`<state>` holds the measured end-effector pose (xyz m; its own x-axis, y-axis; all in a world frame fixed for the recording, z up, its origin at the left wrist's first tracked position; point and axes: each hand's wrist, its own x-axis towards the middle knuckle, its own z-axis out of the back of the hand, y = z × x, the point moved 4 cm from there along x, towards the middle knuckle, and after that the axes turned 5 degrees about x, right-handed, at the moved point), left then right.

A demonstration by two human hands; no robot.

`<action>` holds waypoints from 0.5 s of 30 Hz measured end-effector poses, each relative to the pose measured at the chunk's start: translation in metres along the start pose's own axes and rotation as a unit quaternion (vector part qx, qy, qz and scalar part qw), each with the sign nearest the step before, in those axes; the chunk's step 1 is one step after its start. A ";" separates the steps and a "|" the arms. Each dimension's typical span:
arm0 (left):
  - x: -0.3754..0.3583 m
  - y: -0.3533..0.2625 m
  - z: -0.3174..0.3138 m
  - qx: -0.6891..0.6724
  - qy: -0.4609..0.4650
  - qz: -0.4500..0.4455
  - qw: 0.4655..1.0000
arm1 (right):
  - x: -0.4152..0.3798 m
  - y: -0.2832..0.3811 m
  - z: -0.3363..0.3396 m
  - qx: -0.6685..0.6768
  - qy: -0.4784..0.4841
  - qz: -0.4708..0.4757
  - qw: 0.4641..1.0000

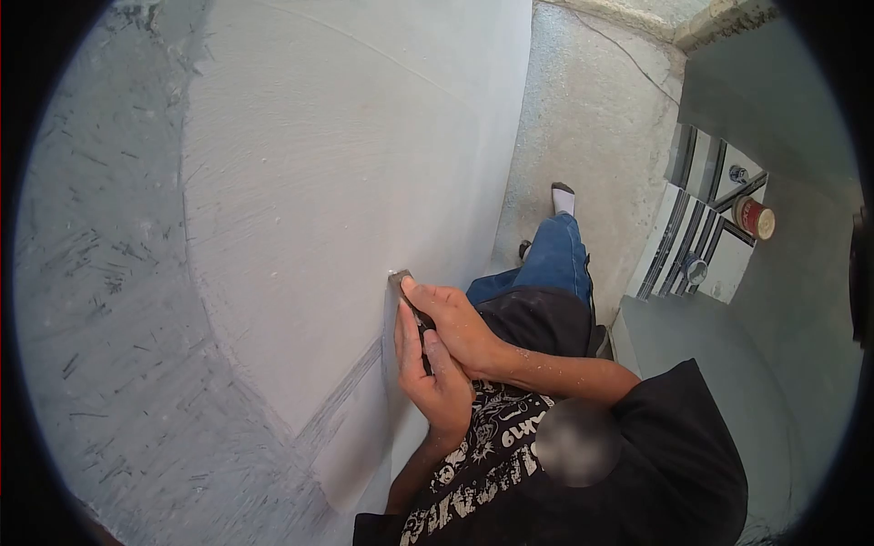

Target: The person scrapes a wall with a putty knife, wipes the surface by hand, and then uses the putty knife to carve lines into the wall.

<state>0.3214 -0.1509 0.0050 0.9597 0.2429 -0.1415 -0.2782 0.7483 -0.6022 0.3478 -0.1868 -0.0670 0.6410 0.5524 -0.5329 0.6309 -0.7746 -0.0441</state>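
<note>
My right hand (460, 332) is closed on a small dark tool (401, 285), with the thumb near its top end. Below and beside it, my left hand (432, 378) is also closed round the tool, its fingers against the lower part. The tool's top end touches the pale plastered wall (300, 182), near an edge in the plaster. Most of the tool is hidden by my fingers, so its exact kind cannot be made out. Pale specks dot my right forearm.
Rough grey plaster (109, 255) borders the smoother pale area. Beyond my leg lies a dusty floor (592, 118) with a thin wire (628, 56). At the right, a red container (754, 218) and a small round item (695, 268) stand on a striped surface (728, 264).
</note>
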 end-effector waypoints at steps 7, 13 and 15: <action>0.012 -0.008 -0.005 -0.003 0.000 -0.009 1.000 | 0.004 0.018 -0.005 0.001 -0.003 0.002 1.000; 0.021 -0.020 -0.014 0.008 -0.002 -0.006 1.000 | 0.008 0.033 -0.005 -0.009 -0.011 -0.004 1.000; 0.023 -0.022 -0.016 0.003 0.003 -0.008 1.000 | 0.008 0.038 -0.005 -0.008 -0.010 -0.010 1.000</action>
<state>0.3504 -0.1715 0.0028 0.9642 0.2267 -0.1372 -0.2631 0.7562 -0.5992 0.3785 -0.2102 -0.0684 0.6198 0.5614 -0.5484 0.6506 -0.7583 -0.0410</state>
